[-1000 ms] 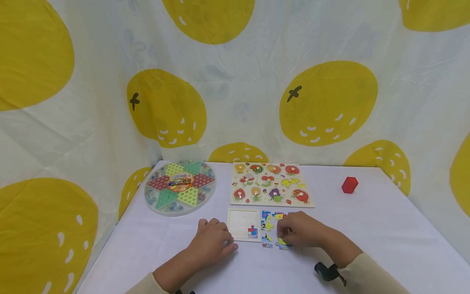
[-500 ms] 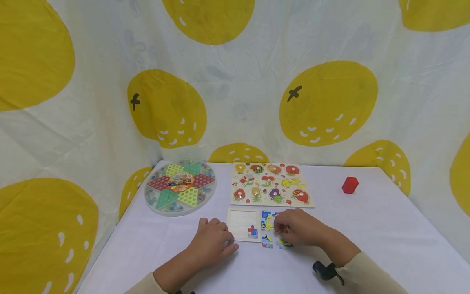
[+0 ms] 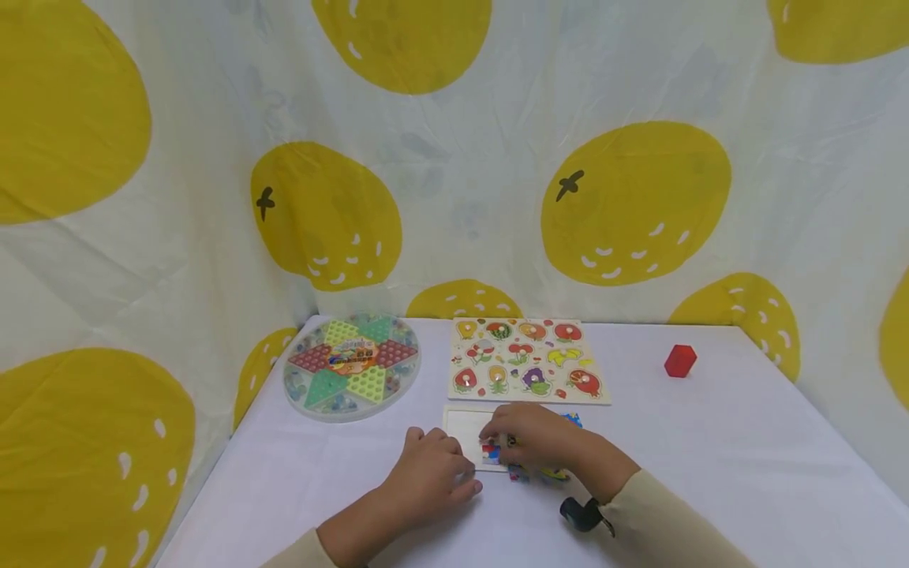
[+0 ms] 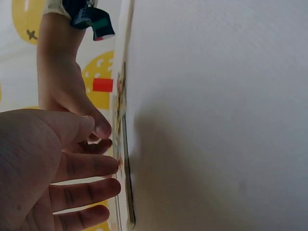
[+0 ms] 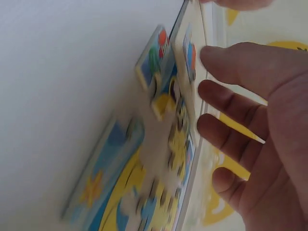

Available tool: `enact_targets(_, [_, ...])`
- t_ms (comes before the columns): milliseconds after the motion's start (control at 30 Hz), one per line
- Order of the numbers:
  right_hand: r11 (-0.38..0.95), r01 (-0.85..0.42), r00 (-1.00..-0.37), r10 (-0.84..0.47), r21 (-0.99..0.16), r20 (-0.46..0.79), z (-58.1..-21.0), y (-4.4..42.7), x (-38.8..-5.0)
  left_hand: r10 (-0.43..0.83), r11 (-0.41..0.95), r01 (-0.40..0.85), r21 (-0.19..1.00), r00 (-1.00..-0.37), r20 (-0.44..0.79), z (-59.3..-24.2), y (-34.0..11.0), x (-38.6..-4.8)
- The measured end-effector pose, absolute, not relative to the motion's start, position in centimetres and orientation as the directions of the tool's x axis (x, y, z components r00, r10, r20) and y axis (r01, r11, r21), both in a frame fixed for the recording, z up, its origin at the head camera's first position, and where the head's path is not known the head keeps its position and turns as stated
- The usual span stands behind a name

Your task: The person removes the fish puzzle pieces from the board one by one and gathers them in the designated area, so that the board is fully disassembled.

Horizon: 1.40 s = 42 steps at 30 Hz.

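Observation:
A small pale wooden puzzle tray (image 3: pixel 463 424) lies flat before me, with a red-and-blue jigsaw piece (image 3: pixel 490 453) in its near right corner. My right hand (image 3: pixel 541 439) hovers over the tray's right side, its thumb and fingers (image 5: pixel 226 130) loosely bent and apart in the right wrist view. No piece shows between them. Below that hand are several loose jigsaw pieces (image 5: pixel 161 187), partly covered in the head view. Resting at the tray's near left corner, my left hand (image 3: pixel 428 475) has relaxed fingers (image 4: pixel 91 165) and holds nothing.
Behind the tray lies a wooden fruit peg puzzle (image 3: pixel 529 360). A round Chinese checkers board (image 3: pixel 352 368) is at the back left. A red block (image 3: pixel 680 360) stands at the back right, near the patterned curtain (image 3: pixel 469 197).
My right hand has moved left from the loose pieces to above the tray's right side. The left hand has barely shifted, and the head view has tilted slightly.

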State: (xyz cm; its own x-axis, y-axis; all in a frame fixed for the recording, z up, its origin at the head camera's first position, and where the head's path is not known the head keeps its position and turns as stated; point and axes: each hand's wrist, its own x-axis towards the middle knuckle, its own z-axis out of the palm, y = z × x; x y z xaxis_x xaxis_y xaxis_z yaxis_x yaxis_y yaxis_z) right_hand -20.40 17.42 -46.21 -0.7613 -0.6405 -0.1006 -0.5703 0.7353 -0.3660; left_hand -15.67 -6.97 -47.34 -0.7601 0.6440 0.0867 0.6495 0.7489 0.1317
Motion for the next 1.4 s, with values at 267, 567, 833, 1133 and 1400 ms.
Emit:
enact_targets(267, [0.734,-0.59,-0.745,-0.655,-0.337,-0.124,-46.4,16.4,-20.5,0.665,0.731,0.676,0.095,-0.737,0.119,-47.7,-6.5,-15.4])
enact_targets(567, [0.754,-0.543,-0.775,-0.62,-0.368,-0.126,-46.1,16.0,-20.3,0.667,0.735,0.672,0.089,-0.74,0.082,-47.6,-6.4,-15.4])
enact_targets(833, [0.769,-0.495,-0.795,-0.588,-0.405,-0.146,-45.8,15.6,-20.2,0.659,0.742,0.661,0.116,-0.75,0.061,-47.3,-6.3,-15.4])
enact_targets(1133, [0.809,-0.39,-0.844,-0.505,-0.439,-0.18,-45.8,14.9,-20.6,0.659,0.737,0.665,0.125,-0.747,0.091,-47.7,-6.6,-15.7])
enact_targets(1400, [0.793,-0.399,-0.836,-0.521,-0.459,-0.173,-45.5,15.0,-20.9,0.663,0.735,0.662,0.146,-0.747,0.053,-47.7,-6.7,-16.1])
